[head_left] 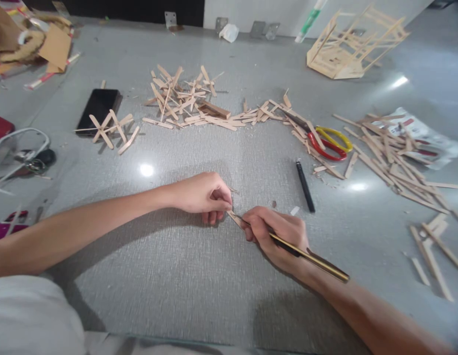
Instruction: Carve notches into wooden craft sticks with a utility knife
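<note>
So, biggest thing first: a grey textured table (158, 276) filling most of the view, with a messy heap of loose sticks (397, 170) off to the right and an open wooden frame (347, 69) standing at the back. Down front, the right hand (279, 229) has its fingers wrapped pen-style around a slim black-and-gold tool (308, 256); knife or pencil, honestly can't tell. The left hand (205, 193) is pinching one end of a small wooden piece (235, 219) between thumb and fingers, right between the two hands. I'd call this the fine-work step, tool tip on or right at the wood. IMO the next move calls for a firm left pinch and a light, controlled right hand. The piece itself looks pale, flat and narrow, sitting at a slant, lower end partly hidden by the right fingertips.
</note>
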Tool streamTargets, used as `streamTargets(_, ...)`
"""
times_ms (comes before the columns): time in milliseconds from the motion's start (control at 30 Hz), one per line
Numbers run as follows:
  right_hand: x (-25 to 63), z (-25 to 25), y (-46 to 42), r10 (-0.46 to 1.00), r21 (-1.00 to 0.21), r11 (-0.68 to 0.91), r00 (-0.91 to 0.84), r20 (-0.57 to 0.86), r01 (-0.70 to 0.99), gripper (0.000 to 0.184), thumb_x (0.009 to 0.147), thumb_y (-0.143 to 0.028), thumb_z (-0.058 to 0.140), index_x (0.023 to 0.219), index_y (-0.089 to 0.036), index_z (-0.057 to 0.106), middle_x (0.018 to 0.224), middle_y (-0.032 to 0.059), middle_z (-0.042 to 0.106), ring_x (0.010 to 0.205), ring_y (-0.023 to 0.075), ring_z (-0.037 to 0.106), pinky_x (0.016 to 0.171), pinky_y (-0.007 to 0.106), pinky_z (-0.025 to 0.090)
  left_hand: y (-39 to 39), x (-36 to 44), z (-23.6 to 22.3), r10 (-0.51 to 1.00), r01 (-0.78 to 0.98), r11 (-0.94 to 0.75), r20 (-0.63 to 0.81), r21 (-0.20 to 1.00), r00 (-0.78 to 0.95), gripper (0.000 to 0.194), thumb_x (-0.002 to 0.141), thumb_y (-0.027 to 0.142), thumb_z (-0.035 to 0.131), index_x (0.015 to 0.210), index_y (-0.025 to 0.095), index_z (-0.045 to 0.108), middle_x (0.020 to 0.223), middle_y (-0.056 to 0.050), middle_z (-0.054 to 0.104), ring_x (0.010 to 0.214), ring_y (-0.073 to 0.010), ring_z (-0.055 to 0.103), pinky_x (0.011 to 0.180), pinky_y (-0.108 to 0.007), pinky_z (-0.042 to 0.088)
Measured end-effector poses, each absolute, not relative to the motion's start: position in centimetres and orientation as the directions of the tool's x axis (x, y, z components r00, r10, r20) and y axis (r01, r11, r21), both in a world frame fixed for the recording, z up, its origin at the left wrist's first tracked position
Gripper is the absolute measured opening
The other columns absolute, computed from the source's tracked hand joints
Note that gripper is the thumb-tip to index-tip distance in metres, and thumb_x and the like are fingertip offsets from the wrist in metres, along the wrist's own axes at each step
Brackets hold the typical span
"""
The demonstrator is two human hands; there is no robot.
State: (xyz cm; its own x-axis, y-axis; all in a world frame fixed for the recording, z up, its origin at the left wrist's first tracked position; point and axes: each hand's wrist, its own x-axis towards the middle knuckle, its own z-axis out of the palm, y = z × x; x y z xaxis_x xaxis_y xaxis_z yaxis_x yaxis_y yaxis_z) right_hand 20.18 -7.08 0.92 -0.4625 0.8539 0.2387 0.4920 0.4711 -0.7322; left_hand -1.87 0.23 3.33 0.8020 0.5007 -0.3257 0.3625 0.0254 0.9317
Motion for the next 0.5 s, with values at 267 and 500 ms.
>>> streamTargets(267,19.79,0.91,-6.95,0.893,-0.798,0.353,-0.431,0.131,0.488,0.032,0.099,-0.034,0.041,0.075,-0.020,0.057,0.054,-0.0041,0.055,0.048,0.0083,0.051,0.049,0.022,0.041,-0.01,-1.73,3.12,0.525,0.338,0.043,-0.309,0.940,0.793,0.020,0.092,0.023,0.056,0.080,0.010,0.065,0.068,-0.006,0.068,0.057,-0.0125,0.068,0.051,-0.019,0.055)
streamTargets(500,19.90,1.01,-6.44,0.864,-0.801,0.350,-0.498,0.075,0.486,0.032,0.100,-0.029,0.040,0.074,-0.020,0.054,0.050,-0.0066,0.051,0.045,0.0065,0.049,0.049,0.021,0.040,-0.25,-1.82,2.85,0.550,0.310,0.018,-0.269,0.950,0.791,0.022,0.092,0.026,0.057,0.079,0.011,0.065,0.067,-0.006,0.068,0.057,-0.0125,0.068,0.051,-0.019,0.054)
